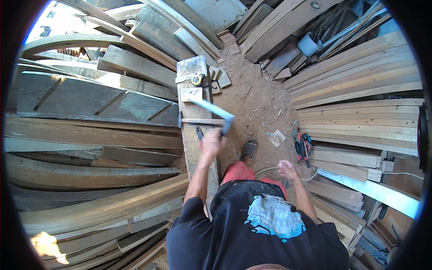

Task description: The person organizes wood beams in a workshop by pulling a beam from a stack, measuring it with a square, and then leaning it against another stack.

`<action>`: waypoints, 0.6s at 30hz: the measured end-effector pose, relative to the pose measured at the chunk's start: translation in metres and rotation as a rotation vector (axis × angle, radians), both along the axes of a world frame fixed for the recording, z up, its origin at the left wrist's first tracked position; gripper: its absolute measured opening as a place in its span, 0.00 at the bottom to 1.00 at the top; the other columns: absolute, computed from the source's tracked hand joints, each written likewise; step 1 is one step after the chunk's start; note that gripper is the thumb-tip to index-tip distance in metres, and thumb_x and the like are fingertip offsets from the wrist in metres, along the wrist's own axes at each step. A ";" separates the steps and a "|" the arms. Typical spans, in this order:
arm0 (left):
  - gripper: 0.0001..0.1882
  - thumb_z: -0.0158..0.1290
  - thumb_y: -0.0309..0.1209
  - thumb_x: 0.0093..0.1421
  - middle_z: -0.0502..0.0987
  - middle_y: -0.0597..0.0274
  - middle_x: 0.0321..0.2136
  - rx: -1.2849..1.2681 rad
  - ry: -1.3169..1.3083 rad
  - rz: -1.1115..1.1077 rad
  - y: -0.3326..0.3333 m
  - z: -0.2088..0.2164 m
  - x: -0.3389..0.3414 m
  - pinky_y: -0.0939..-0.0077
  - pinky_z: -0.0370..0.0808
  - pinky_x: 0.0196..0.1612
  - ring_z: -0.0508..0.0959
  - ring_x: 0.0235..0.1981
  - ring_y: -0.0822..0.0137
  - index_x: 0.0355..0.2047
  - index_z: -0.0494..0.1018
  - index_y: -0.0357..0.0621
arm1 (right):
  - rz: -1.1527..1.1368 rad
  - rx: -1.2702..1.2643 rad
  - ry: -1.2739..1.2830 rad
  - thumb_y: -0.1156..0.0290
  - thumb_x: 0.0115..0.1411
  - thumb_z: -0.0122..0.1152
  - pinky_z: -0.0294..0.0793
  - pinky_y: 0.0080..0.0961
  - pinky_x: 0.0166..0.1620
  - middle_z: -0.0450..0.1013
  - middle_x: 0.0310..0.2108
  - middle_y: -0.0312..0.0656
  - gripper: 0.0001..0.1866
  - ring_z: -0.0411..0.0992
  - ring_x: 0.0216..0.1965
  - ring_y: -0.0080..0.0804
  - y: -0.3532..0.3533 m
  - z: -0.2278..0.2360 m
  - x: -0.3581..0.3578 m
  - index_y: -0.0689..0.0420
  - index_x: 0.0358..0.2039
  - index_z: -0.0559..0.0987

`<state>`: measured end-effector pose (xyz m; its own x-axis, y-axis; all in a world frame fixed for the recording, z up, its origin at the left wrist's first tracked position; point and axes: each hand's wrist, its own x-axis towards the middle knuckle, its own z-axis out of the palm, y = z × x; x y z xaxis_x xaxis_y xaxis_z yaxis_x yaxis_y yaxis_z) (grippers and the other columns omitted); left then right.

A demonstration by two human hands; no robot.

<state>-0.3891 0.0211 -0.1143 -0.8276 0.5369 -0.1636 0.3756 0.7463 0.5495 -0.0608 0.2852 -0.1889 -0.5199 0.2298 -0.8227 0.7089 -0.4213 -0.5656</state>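
Observation:
My left hand (211, 141) is raised over a long upright-running wooden plank (194, 153) and grips the dark handle of a carpenter's square (211, 109), whose pale metal blade slants up to the left. Below the blade a thin wooden strip (202, 121) lies across the plank, with a red-handled tool (199, 134) beside my hand. Farther up the plank sit a small wood block (191, 93) and a yellow tape measure (197, 79). My right hand (288, 170) hangs free out to the right, fingers spread, holding nothing.
Curved beams and weathered boards (90, 135) are stacked on the left, straight pale planks (360, 117) on the right. A red power tool (303, 146) and a white cable (265, 170) lie on the sawdust floor. A grey bucket (309, 44) stands at the back. My sandalled foot (249, 148) rests by the plank.

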 end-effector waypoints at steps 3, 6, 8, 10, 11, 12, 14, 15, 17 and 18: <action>0.15 0.60 0.32 0.47 0.75 0.52 0.32 0.088 0.036 -0.331 0.047 0.008 0.058 0.57 0.73 0.40 0.75 0.36 0.50 0.36 0.74 0.46 | -0.107 -0.163 0.137 0.52 0.61 0.61 0.74 0.23 0.38 0.75 0.42 0.37 0.23 0.74 0.36 0.23 -0.007 0.040 -0.048 0.51 0.51 0.72; 0.19 0.59 0.35 0.47 0.74 0.52 0.36 0.061 -0.084 -0.585 0.081 0.002 0.109 0.56 0.72 0.45 0.74 0.40 0.50 0.40 0.74 0.47 | -0.490 -0.597 0.355 0.49 0.59 0.61 0.76 0.30 0.42 0.76 0.41 0.39 0.25 0.75 0.36 0.29 -0.008 0.064 -0.074 0.52 0.50 0.73; 0.23 0.58 0.37 0.49 0.73 0.51 0.38 0.032 -0.149 -0.778 0.097 -0.002 0.138 0.55 0.72 0.46 0.73 0.41 0.51 0.47 0.73 0.48 | -0.490 -0.580 0.476 0.48 0.59 0.61 0.77 0.36 0.43 0.76 0.39 0.41 0.27 0.75 0.36 0.33 0.008 0.073 -0.074 0.56 0.48 0.74; 0.24 0.56 0.35 0.51 0.73 0.49 0.39 0.082 -0.259 -0.813 0.102 0.007 0.145 0.57 0.72 0.47 0.73 0.42 0.49 0.50 0.72 0.47 | -0.523 -0.523 0.364 0.55 0.60 0.61 0.77 0.34 0.39 0.74 0.31 0.37 0.21 0.75 0.30 0.31 0.017 0.052 -0.055 0.60 0.44 0.75; 0.24 0.55 0.35 0.52 0.74 0.48 0.39 0.150 -0.307 -0.832 0.101 0.010 0.144 0.57 0.72 0.48 0.73 0.43 0.48 0.51 0.72 0.46 | -0.500 -0.446 0.331 0.57 0.61 0.61 0.78 0.34 0.38 0.73 0.29 0.37 0.19 0.74 0.27 0.31 0.018 0.044 -0.041 0.61 0.42 0.76; 0.24 0.55 0.35 0.52 0.74 0.48 0.39 0.161 -0.297 -0.885 0.099 0.004 0.142 0.57 0.72 0.48 0.73 0.43 0.48 0.51 0.72 0.46 | -0.562 -0.424 0.305 0.62 0.62 0.59 0.77 0.31 0.34 0.71 0.23 0.35 0.13 0.72 0.23 0.30 0.017 0.047 -0.033 0.60 0.37 0.78; 0.22 0.54 0.34 0.53 0.76 0.48 0.39 0.181 -0.308 -0.889 0.097 -0.023 0.134 0.58 0.71 0.49 0.73 0.45 0.49 0.49 0.73 0.44 | -0.517 -0.202 0.246 0.62 0.61 0.58 0.76 0.31 0.32 0.71 0.23 0.36 0.13 0.73 0.24 0.29 0.023 0.029 0.000 0.60 0.35 0.78; 0.22 0.54 0.34 0.53 0.76 0.48 0.39 0.188 -0.296 -0.922 0.104 -0.032 0.137 0.58 0.71 0.49 0.73 0.45 0.49 0.49 0.73 0.44 | -0.415 -0.014 0.155 0.63 0.61 0.57 0.75 0.30 0.31 0.71 0.22 0.37 0.12 0.73 0.24 0.28 0.035 0.020 0.030 0.60 0.32 0.79; 0.15 0.51 0.31 0.53 0.77 0.49 0.38 0.166 -0.338 -0.929 0.102 -0.052 0.107 0.57 0.74 0.46 0.75 0.42 0.48 0.41 0.78 0.47 | -0.201 0.389 -0.260 0.63 0.58 0.56 0.74 0.34 0.29 0.74 0.23 0.46 0.14 0.76 0.26 0.35 0.028 0.008 0.062 0.63 0.30 0.78; 0.15 0.51 0.31 0.53 0.77 0.49 0.38 0.165 -0.330 -0.971 0.107 -0.059 0.094 0.57 0.74 0.46 0.75 0.42 0.48 0.41 0.78 0.47 | -0.077 0.603 -0.331 0.62 0.57 0.55 0.74 0.36 0.31 0.75 0.25 0.51 0.15 0.76 0.28 0.40 0.021 -0.006 0.090 0.63 0.31 0.78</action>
<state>-0.2956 0.1281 -0.1730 0.0454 0.9849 -0.1670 0.5872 0.1089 0.8020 0.0293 0.3058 -0.1948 -0.2273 0.7230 -0.6523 0.8654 -0.1572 -0.4758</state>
